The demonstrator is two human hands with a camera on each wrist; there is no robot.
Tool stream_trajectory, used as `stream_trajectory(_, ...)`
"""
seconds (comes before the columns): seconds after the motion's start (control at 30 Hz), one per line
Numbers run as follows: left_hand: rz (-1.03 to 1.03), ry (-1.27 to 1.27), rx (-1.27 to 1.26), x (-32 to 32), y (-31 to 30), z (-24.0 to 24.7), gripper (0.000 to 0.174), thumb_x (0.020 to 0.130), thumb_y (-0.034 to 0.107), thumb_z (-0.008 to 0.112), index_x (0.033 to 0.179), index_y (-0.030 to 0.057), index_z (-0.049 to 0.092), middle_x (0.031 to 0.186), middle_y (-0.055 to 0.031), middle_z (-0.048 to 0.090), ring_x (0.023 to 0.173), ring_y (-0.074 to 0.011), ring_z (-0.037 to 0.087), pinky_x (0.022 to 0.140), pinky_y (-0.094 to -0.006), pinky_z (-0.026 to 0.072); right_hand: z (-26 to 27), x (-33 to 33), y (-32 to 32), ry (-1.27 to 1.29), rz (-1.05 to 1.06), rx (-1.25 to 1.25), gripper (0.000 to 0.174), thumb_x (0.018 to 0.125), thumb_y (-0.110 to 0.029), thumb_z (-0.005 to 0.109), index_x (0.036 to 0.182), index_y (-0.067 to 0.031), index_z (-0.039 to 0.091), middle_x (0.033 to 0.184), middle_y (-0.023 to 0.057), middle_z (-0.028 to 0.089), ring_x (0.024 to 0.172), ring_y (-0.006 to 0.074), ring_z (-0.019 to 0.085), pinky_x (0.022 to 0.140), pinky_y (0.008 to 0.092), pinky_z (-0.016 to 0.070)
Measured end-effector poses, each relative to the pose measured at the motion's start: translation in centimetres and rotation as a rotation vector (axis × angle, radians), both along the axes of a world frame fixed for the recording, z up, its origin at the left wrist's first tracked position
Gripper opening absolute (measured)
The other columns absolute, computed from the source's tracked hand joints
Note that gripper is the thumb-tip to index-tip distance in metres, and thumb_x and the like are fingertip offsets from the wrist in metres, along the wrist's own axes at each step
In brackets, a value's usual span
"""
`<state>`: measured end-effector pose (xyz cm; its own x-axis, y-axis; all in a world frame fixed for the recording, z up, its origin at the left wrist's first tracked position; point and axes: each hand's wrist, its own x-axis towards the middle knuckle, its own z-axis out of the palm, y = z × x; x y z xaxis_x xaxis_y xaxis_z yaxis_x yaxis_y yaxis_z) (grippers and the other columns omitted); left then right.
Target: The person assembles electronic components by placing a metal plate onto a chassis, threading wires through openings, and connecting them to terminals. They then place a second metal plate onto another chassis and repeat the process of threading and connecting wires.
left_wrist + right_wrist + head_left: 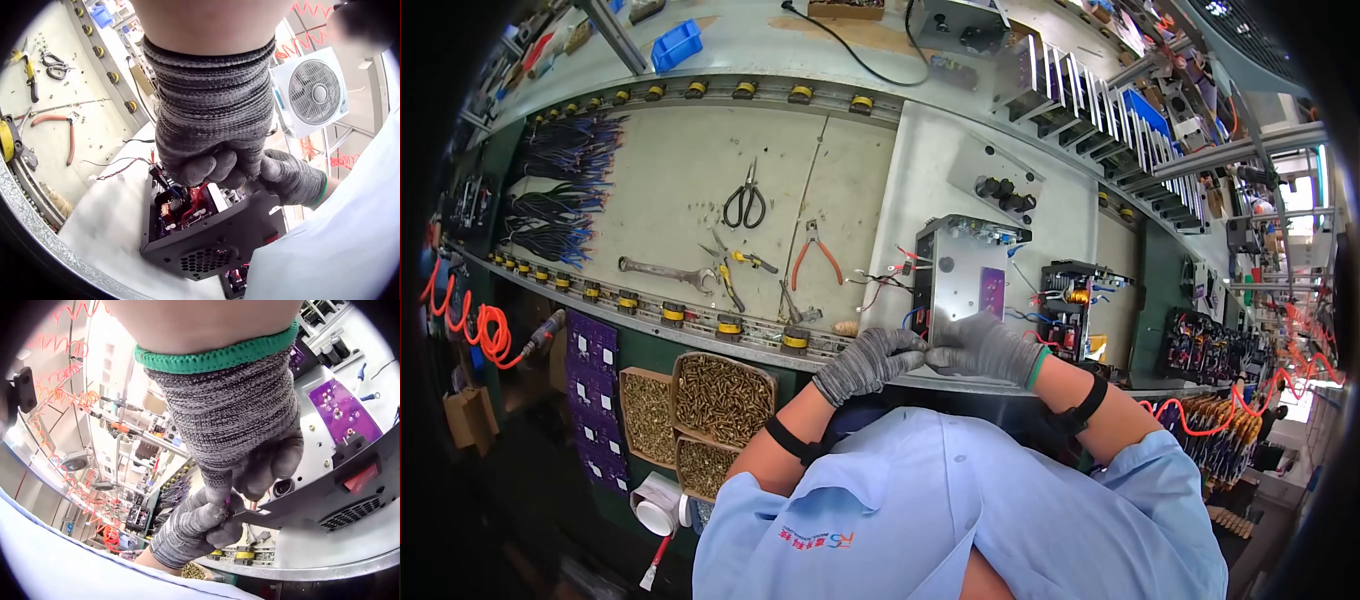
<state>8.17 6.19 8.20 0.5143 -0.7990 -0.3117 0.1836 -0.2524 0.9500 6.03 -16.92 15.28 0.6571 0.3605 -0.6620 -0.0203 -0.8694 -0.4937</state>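
In the head view, a metal-cased electronic unit [960, 275] stands at the bench's front edge, with both gloved hands at its near end. The left hand [212, 140] has its fingers curled over the corner of the unit's black end panel [212, 240]. The right hand [240, 440] pinches at that corner, its thumb close against the left hand's fingertips. A tiny purple bit [227, 499] shows between the fingertips; I cannot tell what it is. Red wires [197, 203] and circuit parts are visible inside the case. A red switch [361, 480] sits in the panel.
Left on the bench lie scissors [746, 205], red-handled pliers [815, 252], yellow-handled pliers [725, 275] and a wrench [665, 270]. An open circuit assembly [1068, 305] stands right of the unit. Boxes of brass screws [725, 395] are below the left forearm. Wire bundles [560, 190] lie far left.
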Motion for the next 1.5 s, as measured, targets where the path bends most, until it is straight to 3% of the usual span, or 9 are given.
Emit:
stream_trajectory(0.13,-0.07,-0.088,0.013,-0.2,-0.2,0.2,0.031,0.095,0.025,0.065,0.114,0.001,0.067,0.099,-0.0134,0.072,0.095,-0.0221,0.068,0.089,-0.0337,0.0516,1.4,-0.5,0.7,-0.131,0.183,-0.088,0.047,0.096,-0.052,0.054,0.108,-0.0108,0.071,0.076,0.0144,0.068,0.076,0.036,0.067,0.072,0.0446,0.0523)
stream_trajectory(0.4,-0.068,-0.019,0.075,2.3,-0.1,-3.1,0.036,0.092,0.031,0.069,0.11,-0.0002,0.069,0.092,-0.0117,0.071,0.085,-0.0188,0.063,0.083,-0.032,0.0504,-0.2,-0.8,-2.2,-0.119,-0.203,-0.008,0.037,0.093,-0.038,0.063,0.111,-0.0048,0.066,0.099,0.0181,0.07,0.098,0.0344,0.068,0.087,0.0422,0.0519)
stream_trajectory(0.53,-0.173,0.12,0.17,3.3,-0.9,-4.6,0.041,0.089,0.037,0.073,0.109,0.0018,0.071,0.087,-0.007,0.069,0.081,-0.0151,0.061,0.078,-0.0295,0.0495,-2.1,-1.8,-3.2,-0.173,0.039,-0.084,0.04,0.086,-0.035,0.07,0.109,-0.0023,0.065,0.105,0.016,0.068,0.099,0.0346,0.067,0.088,0.0416,0.052)
stream_trajectory(0.77,-0.194,0.55,0.123,3.8,-2.6,-5.6,0.037,0.089,0.036,0.072,0.108,0.0041,0.071,0.082,-0.0039,0.066,0.076,-0.0117,0.058,0.072,-0.0277,0.0492,-2.5,-1.3,-2.9,-0.154,0.055,-0.091,0.048,0.079,-0.04,0.073,0.106,-0.0019,0.066,0.116,0.0164,0.061,0.107,0.0349,0.062,0.092,0.042,0.0501)
stream_trajectory(1.0,-0.376,0.105,0.018,4.1,-3.7,-6.0,0.031,0.09,0.029,0.066,0.107,0.0039,0.071,0.081,-0.0077,0.065,0.079,-0.0194,0.06,0.079,-0.0349,0.0502,-1.8,0.0,-2.5,-0.041,0.066,-0.076,0.05,0.078,-0.039,0.072,0.105,0.0027,0.064,0.112,0.0204,0.062,0.106,0.0376,0.062,0.094,0.0422,0.0494)
stream_trajectory(1.1,-0.297,0.04,-0.047,3.2,-3.4,-7.1,0.032,0.09,0.03,0.068,0.107,0.0039,0.071,0.084,-0.0061,0.067,0.08,-0.0174,0.061,0.078,-0.0325,0.0507,-2.7,-0.1,-2.7,-0.043,0.069,-0.068,0.051,0.077,-0.039,0.072,0.105,0.0026,0.064,0.112,0.0208,0.062,0.105,0.0376,0.062,0.094,0.0424,0.0495)
stream_trajectory(1.17,-0.188,0.333,-0.078,2.3,-3.3,-6.9,0.03,0.089,0.027,0.069,0.108,0.0029,0.07,0.088,-0.0046,0.069,0.079,-0.0143,0.06,0.076,-0.0292,0.0505,-2.9,-0.1,-2.8,-0.043,0.072,-0.067,0.052,0.077,-0.04,0.072,0.105,0.0027,0.064,0.112,0.021,0.062,0.106,0.0375,0.062,0.095,0.0424,0.0493)
stream_trajectory(1.27,-0.159,0.337,-0.106,1.7,-3.7,-7.2,0.027,0.089,0.021,0.068,0.107,0.0003,0.07,0.091,-0.0043,0.069,0.076,-0.0114,0.059,0.072,-0.0264,0.0491,-2.3,0.0,-2.8,-0.037,0.088,-0.081,0.053,0.077,-0.042,0.071,0.106,0.0028,0.064,0.113,0.0213,0.062,0.108,0.0375,0.061,0.095,0.0425,0.0489)
stream_trajectory(1.5,0.109,0.661,-0.21,0.4,-2.8,-9.0,0.036,0.087,0.015,0.065,0.118,-0.003,0.061,0.091,-0.0066,0.067,0.075,-0.0156,0.064,0.066,-0.029,0.0526,-3.4,-0.8,-3.2,-0.112,0.064,-0.054,0.045,0.075,-0.04,0.077,0.096,-0.0032,0.064,0.104,0.0184,0.064,0.099,0.036,0.064,0.085,0.0433,0.0512)
